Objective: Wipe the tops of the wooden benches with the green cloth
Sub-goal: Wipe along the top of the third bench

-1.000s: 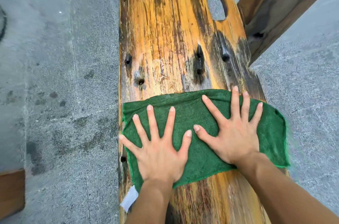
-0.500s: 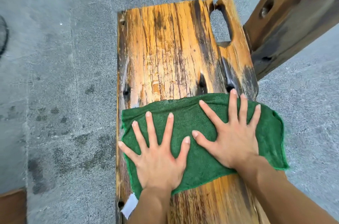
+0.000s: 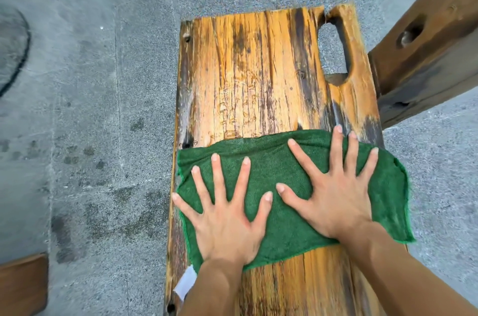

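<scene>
Soft even daylight, faint shadows, motion blur near bottom edge.

green cloth point(image 3: 289, 202): terry, spread flat across bench top, right edge overhanging at 3 o'clock, white tag at 7 o'clock | wooden bench point(image 3: 258, 77): yellow-brown streaked plank, dark stains, oblong cutout at 1 o'clock, running 6 to 12 o'clock

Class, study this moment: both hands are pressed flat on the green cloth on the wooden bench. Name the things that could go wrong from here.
1. The green cloth overhangs the right edge of the bench; pushed on, it may slip off on that side.
2. The plank has a long cut-out hole near its far end; the cloth or the right hand could catch in it.
3. The wood looks cracked and rough; the bare left hand, at the cloth's left edge, might pick up a splinter.
</scene>
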{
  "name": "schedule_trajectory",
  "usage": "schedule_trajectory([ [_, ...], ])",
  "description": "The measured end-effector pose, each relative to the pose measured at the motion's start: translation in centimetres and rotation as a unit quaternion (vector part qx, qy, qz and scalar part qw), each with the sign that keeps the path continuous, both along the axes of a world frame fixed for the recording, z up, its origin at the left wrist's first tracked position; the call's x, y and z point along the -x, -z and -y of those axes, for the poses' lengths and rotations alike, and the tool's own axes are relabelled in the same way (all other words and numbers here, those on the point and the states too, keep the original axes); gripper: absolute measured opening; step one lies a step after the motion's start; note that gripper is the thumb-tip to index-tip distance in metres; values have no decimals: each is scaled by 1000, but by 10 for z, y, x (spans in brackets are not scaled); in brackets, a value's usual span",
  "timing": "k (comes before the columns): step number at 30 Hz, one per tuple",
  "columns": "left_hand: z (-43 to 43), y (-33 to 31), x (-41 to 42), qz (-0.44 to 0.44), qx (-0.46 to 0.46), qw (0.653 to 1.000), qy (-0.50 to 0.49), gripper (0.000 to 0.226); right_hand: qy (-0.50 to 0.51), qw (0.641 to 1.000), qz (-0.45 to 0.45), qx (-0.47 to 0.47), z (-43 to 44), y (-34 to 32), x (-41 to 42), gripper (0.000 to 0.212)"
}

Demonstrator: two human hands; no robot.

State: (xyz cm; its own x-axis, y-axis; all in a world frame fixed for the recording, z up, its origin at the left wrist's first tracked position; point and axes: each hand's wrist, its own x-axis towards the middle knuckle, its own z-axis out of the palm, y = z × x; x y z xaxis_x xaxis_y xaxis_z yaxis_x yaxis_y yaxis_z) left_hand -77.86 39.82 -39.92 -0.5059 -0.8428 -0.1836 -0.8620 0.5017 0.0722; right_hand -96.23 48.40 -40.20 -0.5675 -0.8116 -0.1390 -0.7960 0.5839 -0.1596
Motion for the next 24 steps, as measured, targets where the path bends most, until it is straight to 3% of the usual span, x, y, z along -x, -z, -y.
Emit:
schedule_trajectory([
  [24, 72, 3, 50, -26, -1, 999, -23, 72, 6, 1000, 15, 17, 68, 2, 47, 84],
])
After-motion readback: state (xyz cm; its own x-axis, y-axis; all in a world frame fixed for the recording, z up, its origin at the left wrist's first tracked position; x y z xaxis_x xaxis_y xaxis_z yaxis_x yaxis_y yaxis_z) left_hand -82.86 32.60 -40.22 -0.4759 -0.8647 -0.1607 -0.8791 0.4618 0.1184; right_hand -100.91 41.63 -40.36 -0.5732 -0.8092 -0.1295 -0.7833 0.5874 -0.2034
